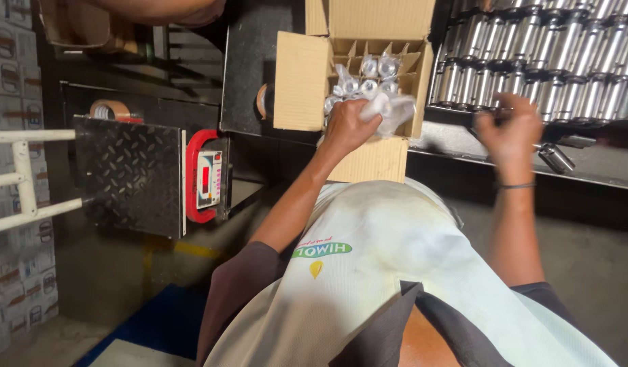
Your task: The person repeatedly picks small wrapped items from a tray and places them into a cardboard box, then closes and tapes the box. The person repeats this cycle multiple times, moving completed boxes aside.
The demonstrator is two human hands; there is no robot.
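A dark metal workbench (586,170) carries rows of shiny steel cylinders (552,54), standing close together, and one more cylinder (555,158) lies on its side near the front edge. An open cardboard box (302,81) with divider cells stands just beside them. On the concrete floor (103,272) sits a platform scale (130,173) with a checker-plate top.

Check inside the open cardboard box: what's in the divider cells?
In the cardboard box, several plastic-wrapped shiny metal parts sit in cells. The left hand and its wrapped part cover the nearer cells.
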